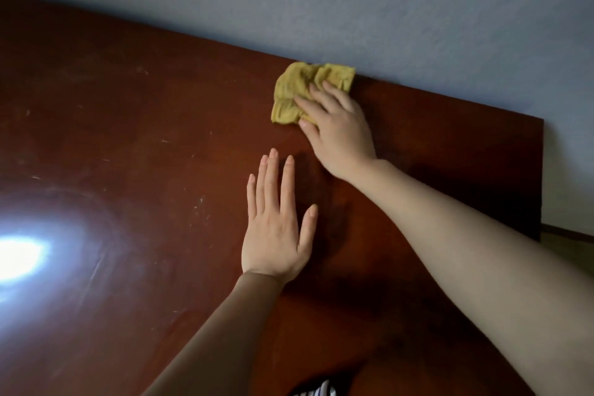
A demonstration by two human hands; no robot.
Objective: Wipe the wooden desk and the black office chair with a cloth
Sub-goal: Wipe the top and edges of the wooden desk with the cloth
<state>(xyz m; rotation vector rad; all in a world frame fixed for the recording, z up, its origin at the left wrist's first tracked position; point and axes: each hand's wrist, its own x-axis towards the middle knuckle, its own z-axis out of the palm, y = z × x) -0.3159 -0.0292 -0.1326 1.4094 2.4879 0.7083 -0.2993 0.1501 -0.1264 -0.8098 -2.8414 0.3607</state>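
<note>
Nearest me, my left hand point(276, 235) lies flat on the wooden desk point(128, 106), fingers straight, holding nothing. Farther out, my right hand point(337, 125) presses spread fingers onto the crumpled yellow cloth point(299, 87), which sits at the desk's far edge against the blue-grey wall point(385, 10). I judge the desk wipe is under way; next, sweep the cloth toward the scuffed left part. One cloth, one desk, two hands; no chair in view.

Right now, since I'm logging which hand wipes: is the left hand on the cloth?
No, the left hand lies flat on the bare desk, while the right hand presses the cloth.
</note>
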